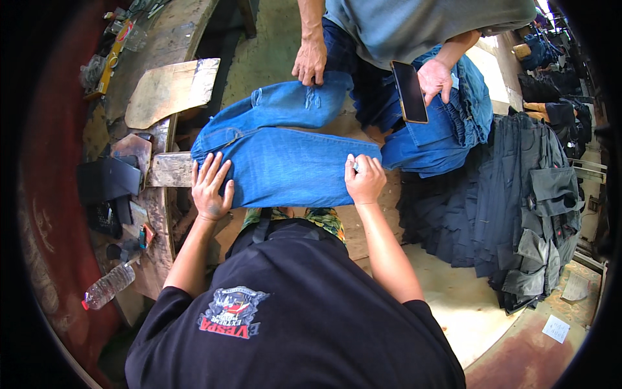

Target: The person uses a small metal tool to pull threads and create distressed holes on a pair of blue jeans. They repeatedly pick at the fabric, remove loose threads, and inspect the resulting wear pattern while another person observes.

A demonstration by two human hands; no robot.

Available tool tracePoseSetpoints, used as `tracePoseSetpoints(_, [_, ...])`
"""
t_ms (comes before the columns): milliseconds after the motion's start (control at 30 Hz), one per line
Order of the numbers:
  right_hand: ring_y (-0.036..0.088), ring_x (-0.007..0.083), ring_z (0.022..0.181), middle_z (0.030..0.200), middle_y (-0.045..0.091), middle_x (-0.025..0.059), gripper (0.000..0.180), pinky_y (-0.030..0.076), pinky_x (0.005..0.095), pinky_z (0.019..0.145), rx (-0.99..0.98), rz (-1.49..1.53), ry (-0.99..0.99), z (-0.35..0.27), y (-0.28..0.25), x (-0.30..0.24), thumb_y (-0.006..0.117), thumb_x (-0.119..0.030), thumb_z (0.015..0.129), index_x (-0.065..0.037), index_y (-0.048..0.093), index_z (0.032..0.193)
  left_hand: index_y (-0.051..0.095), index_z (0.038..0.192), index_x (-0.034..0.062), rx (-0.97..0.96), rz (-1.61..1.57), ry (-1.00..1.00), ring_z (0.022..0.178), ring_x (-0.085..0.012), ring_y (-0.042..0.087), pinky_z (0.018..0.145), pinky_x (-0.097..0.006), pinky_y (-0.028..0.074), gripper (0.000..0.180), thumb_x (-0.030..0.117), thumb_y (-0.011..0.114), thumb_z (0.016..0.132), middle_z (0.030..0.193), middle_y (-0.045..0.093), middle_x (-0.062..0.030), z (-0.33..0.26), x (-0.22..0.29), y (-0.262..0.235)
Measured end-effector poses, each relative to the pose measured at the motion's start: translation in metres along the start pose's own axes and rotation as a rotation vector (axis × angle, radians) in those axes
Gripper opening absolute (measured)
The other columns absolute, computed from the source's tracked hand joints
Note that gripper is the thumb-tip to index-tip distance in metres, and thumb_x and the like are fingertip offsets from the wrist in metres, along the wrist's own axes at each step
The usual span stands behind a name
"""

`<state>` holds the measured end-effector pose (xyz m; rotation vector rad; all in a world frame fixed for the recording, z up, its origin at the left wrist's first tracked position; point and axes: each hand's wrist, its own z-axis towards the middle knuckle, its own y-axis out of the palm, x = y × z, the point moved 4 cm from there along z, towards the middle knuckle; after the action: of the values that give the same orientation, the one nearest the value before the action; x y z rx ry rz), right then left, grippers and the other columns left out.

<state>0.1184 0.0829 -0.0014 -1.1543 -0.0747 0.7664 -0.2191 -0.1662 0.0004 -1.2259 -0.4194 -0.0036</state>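
Observation:
Blue denim jeans (291,165) lie stretched across a narrow wooden board (170,170) in front of me, one leg crosswise, the other bent behind it with frayed patches. My left hand (212,187) rests flat on the left end of the near leg, fingers spread. On the right end of that leg sits my right hand (367,181), closed in a fist. A small pale bit shows at its thumb, too small to name. Across from me, a co-worker's hand (311,61) touches the far leg. The person's other hand (438,80) is at a dark phone (409,92).
More blue jeans (421,146) hang beside the co-worker. A large stack of dark trousers (499,201) stands at the right. On the left bench are a cardboard piece (172,93), a dark flat box (109,180) and a clear plastic bottle (111,285). A paper slip (556,329) lies lower right.

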Motion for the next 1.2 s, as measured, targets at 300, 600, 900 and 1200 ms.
tracePoseSetpoints(300, [0.061,0.033,0.069,0.072,0.062,0.0074,0.036,0.051,0.0467,0.064,0.004,0.021,-0.005,-0.0003,0.0018,0.0024,0.078,-0.024,0.1,-0.012,0.056,0.075,0.076,0.147,0.0138,-0.006,-0.003,0.0,0.16,-0.0365,0.052,0.136,-0.059,0.026,0.052,0.02,0.07,0.096,0.166,0.063,-0.014,0.0005,0.0011,0.0014])
tracePoseSetpoints(600, [0.061,0.0338,0.07,0.071,0.062,0.0079,0.036,0.051,0.0478,0.064,-0.001,0.043,0.003,0.0007,0.0004,0.003,0.078,-0.023,0.1,-0.011,0.056,0.074,0.076,0.147,0.0136,-0.006,-0.003,0.005,0.159,-0.036,0.052,0.136,-0.059,0.026,0.052,0.019,0.07,0.096,0.165,0.063,-0.0139,0.0018,0.0024,-0.0002])
tracePoseSetpoints(900, [0.061,0.0345,0.069,0.072,0.062,0.0078,0.036,0.051,0.0481,0.064,-0.001,0.042,0.012,-0.0013,-0.0009,0.0021,0.078,-0.024,0.1,-0.011,0.055,0.075,0.076,0.147,0.0151,-0.012,0.017,-0.007,0.159,-0.0348,0.052,0.136,-0.059,0.027,0.05,0.021,0.07,0.098,0.165,0.064,-0.0123,0.0006,0.0024,-0.0004])
tracePoseSetpoints(1200, [0.062,0.0352,0.07,0.073,0.062,0.0083,0.04,0.05,0.0483,0.065,0.008,0.039,0.014,-0.0015,-0.0005,0.0022,0.076,-0.028,0.103,-0.011,0.055,0.075,0.075,0.148,0.0153,-0.001,0.021,0.001,0.158,-0.0345,0.053,0.136,-0.058,0.027,0.05,0.022,0.07,0.098,0.165,0.064,-0.0122,0.0012,0.0038,-0.0027])
